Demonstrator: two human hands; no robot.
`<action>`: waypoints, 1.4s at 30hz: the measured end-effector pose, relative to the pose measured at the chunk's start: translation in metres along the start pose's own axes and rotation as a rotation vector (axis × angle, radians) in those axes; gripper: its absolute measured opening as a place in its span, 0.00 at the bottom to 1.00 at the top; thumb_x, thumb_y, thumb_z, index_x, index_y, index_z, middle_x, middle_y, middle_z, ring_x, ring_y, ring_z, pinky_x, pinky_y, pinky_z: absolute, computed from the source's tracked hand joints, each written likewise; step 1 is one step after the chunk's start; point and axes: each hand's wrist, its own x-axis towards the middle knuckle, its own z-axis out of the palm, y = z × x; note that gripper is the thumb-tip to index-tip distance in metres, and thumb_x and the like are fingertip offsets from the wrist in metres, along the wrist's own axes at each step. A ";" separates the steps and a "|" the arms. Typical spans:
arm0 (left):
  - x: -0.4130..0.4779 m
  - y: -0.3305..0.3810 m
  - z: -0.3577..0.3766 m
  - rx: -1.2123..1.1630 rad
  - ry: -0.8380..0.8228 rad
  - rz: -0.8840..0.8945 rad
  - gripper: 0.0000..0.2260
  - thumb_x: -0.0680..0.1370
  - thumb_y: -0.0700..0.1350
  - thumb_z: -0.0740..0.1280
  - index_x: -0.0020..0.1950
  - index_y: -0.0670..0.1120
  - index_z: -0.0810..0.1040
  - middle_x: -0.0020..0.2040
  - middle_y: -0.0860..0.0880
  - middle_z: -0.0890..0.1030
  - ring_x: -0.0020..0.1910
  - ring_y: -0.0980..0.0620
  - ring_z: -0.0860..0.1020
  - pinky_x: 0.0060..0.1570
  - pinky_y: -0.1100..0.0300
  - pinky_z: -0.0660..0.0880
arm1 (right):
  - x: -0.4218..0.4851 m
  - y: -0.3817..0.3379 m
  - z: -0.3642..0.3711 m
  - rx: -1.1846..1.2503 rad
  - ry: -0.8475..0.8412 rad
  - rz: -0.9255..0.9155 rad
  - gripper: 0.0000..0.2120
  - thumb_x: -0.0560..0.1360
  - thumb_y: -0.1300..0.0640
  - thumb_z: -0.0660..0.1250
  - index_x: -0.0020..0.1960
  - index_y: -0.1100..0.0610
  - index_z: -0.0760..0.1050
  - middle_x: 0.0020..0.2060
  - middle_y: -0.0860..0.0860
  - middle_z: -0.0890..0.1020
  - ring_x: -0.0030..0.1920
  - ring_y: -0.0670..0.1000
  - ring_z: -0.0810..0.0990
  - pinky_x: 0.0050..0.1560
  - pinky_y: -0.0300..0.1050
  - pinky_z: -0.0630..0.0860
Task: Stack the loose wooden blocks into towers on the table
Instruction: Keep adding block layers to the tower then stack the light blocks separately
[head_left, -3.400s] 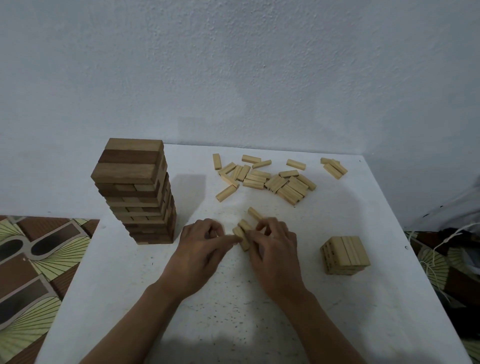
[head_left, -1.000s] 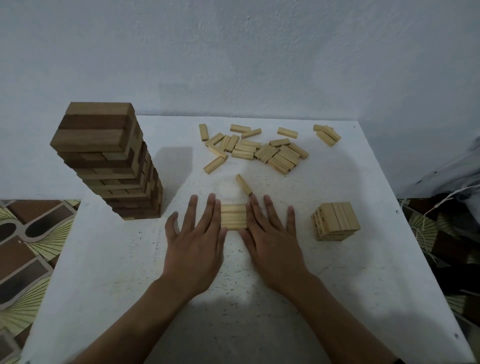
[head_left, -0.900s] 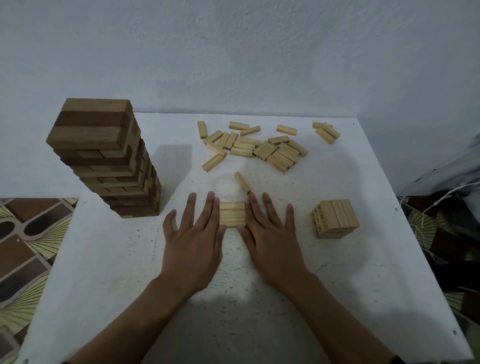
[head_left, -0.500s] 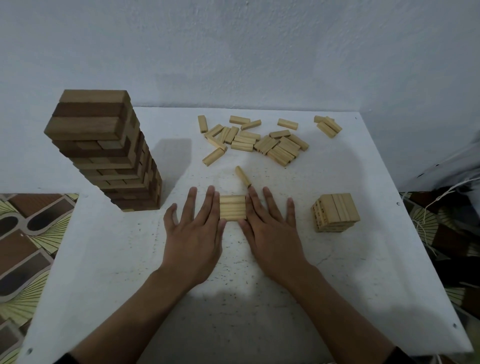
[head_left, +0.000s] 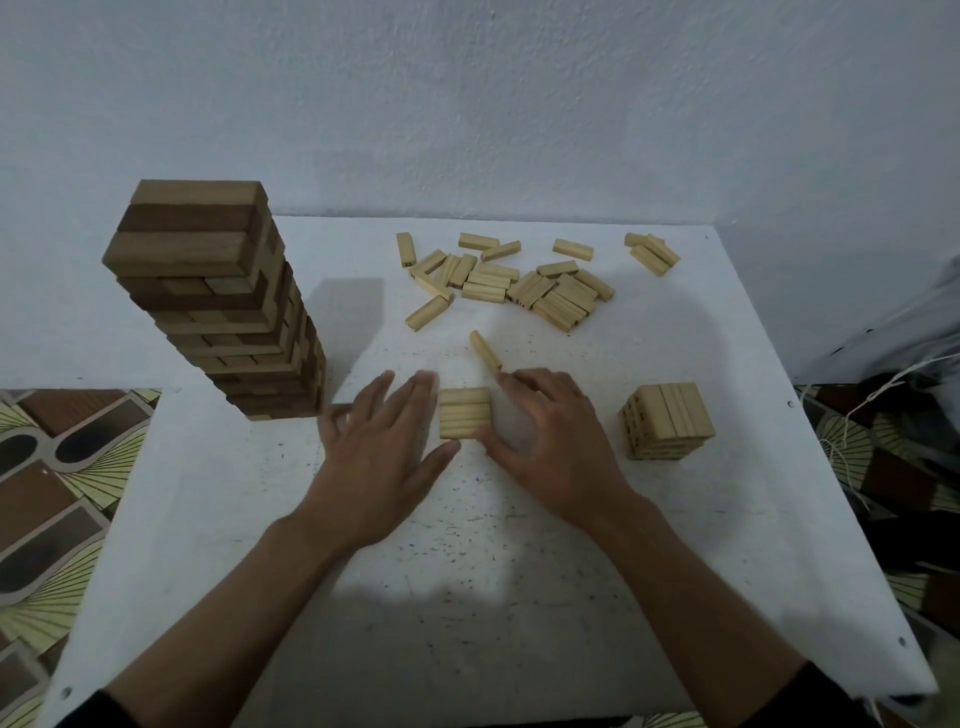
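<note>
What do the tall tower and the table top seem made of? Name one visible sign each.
Tall tower: probably wood, unvarnished-looking, in light and dark brown blocks with faint grain. Table top: white, matt, speckled; perhaps painted board, unclear.

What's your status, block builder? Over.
Left hand open, flat beside block row. Right hand loosely bent, empty, by lone block. Tall tower left, short stack right, neither in the way.

Pale plastered wall (head_left: 467, 104), patterned floor tiles (head_left: 52, 493)
</note>
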 end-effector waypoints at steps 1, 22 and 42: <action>0.003 -0.002 -0.005 -0.020 0.014 0.011 0.35 0.79 0.69 0.51 0.81 0.52 0.58 0.78 0.52 0.65 0.78 0.49 0.59 0.67 0.40 0.60 | 0.004 -0.002 -0.004 0.005 -0.045 -0.016 0.32 0.76 0.42 0.69 0.75 0.55 0.68 0.64 0.50 0.73 0.64 0.50 0.69 0.64 0.55 0.72; 0.030 -0.016 -0.015 0.014 0.009 0.191 0.30 0.74 0.68 0.56 0.68 0.53 0.76 0.62 0.51 0.74 0.60 0.48 0.72 0.51 0.48 0.65 | 0.025 -0.003 -0.008 -0.087 -0.235 -0.045 0.29 0.72 0.40 0.73 0.68 0.53 0.75 0.60 0.49 0.71 0.59 0.50 0.68 0.54 0.41 0.66; 0.051 0.031 -0.067 -0.280 0.191 0.428 0.26 0.75 0.63 0.65 0.66 0.47 0.75 0.59 0.52 0.73 0.51 0.55 0.74 0.44 0.68 0.72 | 0.012 0.003 -0.092 -0.066 -0.119 -0.158 0.31 0.76 0.37 0.66 0.73 0.53 0.69 0.67 0.45 0.68 0.68 0.46 0.64 0.66 0.43 0.66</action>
